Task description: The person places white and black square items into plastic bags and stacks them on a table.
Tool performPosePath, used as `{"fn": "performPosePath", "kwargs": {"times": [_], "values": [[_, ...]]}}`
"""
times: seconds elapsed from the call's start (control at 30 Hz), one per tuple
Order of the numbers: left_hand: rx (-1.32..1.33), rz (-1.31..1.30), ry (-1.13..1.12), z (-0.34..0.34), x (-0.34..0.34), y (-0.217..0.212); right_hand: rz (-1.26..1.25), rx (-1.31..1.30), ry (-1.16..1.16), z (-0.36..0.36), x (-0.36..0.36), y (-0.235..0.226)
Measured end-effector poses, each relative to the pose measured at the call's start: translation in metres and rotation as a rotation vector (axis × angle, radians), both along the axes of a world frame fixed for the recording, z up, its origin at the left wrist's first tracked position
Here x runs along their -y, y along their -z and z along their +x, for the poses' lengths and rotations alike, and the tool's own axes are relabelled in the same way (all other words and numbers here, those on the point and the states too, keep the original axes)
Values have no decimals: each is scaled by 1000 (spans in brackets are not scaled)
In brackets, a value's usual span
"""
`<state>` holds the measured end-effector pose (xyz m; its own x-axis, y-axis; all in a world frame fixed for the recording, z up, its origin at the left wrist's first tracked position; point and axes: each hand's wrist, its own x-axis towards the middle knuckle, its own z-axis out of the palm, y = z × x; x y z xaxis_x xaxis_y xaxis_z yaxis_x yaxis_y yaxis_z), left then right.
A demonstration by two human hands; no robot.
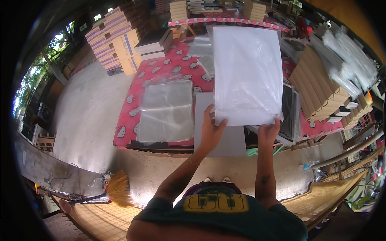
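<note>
A large white sheet in a clear plastic sleeve (248, 74) is held up over the table, tilted with its far end raised. At its lower left corner my left hand (211, 128) grips the edge, thumb on top. My right hand (268, 130) pinches the lower right corner. Below the sleeve lies a grey board (220, 142) at the table's near edge, partly covered by the sleeve and my left hand. To the left rests a stack of clear plastic sleeves (167, 112). Dark sheets in plastic (287, 112) lie to the right, partly hidden behind the white sheet.
A pink patterned cloth (130, 108) covers the table. Stacked cartons (114, 48) and black boxes (155, 44) stand at the far left. Brown cardboard boxes (317, 84) and bundled plastic (345, 60) crowd the right side. A straw broom (120, 188) lies at the lower left.
</note>
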<state>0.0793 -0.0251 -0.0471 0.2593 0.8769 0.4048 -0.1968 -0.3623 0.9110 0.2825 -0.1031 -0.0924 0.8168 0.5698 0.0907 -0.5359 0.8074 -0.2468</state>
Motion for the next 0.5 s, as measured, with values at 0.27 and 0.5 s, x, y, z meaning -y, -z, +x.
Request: {"fn": "performPosePath", "kwargs": {"times": [0.27, 0.5], "values": [[-427, 364, -201, 16, -49, -3, -190, -45, 67, 1, 6, -12], [-320, 375, 14, 19, -6, 51, -128, -77, 267, 33, 23, -8]]}}
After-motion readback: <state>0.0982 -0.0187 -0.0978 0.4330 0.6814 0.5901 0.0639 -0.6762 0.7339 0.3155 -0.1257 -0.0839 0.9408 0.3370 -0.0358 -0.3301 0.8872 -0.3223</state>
